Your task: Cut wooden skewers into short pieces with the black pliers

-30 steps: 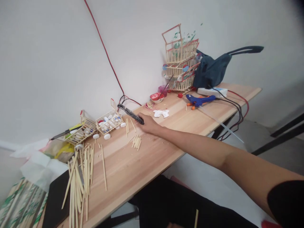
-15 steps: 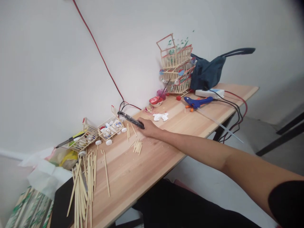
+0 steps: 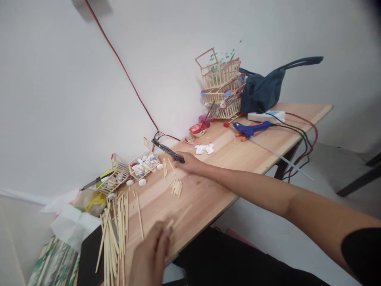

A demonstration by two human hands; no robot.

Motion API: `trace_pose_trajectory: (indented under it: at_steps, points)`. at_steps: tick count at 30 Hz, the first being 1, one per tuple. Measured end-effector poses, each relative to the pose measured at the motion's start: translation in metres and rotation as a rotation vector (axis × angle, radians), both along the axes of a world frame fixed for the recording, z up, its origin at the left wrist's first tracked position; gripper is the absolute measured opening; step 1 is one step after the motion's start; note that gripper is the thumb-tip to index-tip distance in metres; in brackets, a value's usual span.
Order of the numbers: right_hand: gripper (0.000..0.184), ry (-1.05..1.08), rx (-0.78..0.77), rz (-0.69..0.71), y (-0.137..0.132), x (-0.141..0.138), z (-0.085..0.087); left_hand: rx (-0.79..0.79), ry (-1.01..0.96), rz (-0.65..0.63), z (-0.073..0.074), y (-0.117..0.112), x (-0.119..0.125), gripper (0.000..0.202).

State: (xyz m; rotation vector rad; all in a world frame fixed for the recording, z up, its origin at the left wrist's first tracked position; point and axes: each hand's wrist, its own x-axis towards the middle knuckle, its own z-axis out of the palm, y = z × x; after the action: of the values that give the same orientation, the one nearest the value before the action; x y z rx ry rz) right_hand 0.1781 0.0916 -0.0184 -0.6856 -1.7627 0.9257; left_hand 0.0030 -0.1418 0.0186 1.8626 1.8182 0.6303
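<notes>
My right hand [image 3: 188, 163] reaches far across the wooden table [image 3: 238, 153] and is closed around the handle of black pliers [image 3: 167, 150], whose tip points toward the wall. Just beside it lie a small bundle of short cut sticks [image 3: 177, 186] and two little stick-built carts [image 3: 145, 162] filled with bottle caps. My left hand [image 3: 150, 254] comes up at the near table edge, blurred, with its fingers pinching a long bamboo stick [image 3: 182, 215]. A loose heap of long bamboo sticks [image 3: 114, 230] lies left of that hand.
A stack of stick baskets [image 3: 220, 87] stands at the far wall beside a dark blue bag [image 3: 262, 91]. A blue glue gun [image 3: 250, 128], a white power strip [image 3: 266, 116], a red paint bowl [image 3: 197, 129] and cables sit further right. Plastic bags [image 3: 68, 214] crowd the left end.
My left hand has come into view at the near edge, holding a long stick. The right hand stays on the pliers. The view has shifted slightly.
</notes>
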Motion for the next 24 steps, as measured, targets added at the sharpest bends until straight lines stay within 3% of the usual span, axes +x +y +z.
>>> trace_pose_trajectory:
  at_steps: [4,6,9,16,20,24]
  points:
    - [0.014,0.018,-0.073,0.255,-0.001,0.005,0.006,0.199,0.160,-0.149,0.034,0.081,-0.011,0.037]
    - [0.016,-0.031,-0.079,0.315,-0.001,0.008,0.008,0.267,0.201,-0.196,0.040,0.112,-0.010,0.035]
    - [0.017,-0.100,-0.068,0.311,0.002,0.012,0.009,0.344,0.219,-0.239,0.043,0.141,-0.009,0.035]
    - [0.023,-0.071,-0.076,0.428,0.004,0.015,0.007,0.440,0.206,-0.318,0.044,0.169,-0.010,0.028]
    - [0.028,-0.106,-0.160,0.392,0.003,0.017,0.010,0.518,0.229,-0.375,0.039,0.176,-0.009,0.027]
    - [0.023,-0.155,-0.106,0.355,0.007,0.019,0.008,0.574,0.230,-0.365,0.030,0.176,-0.010,0.026]
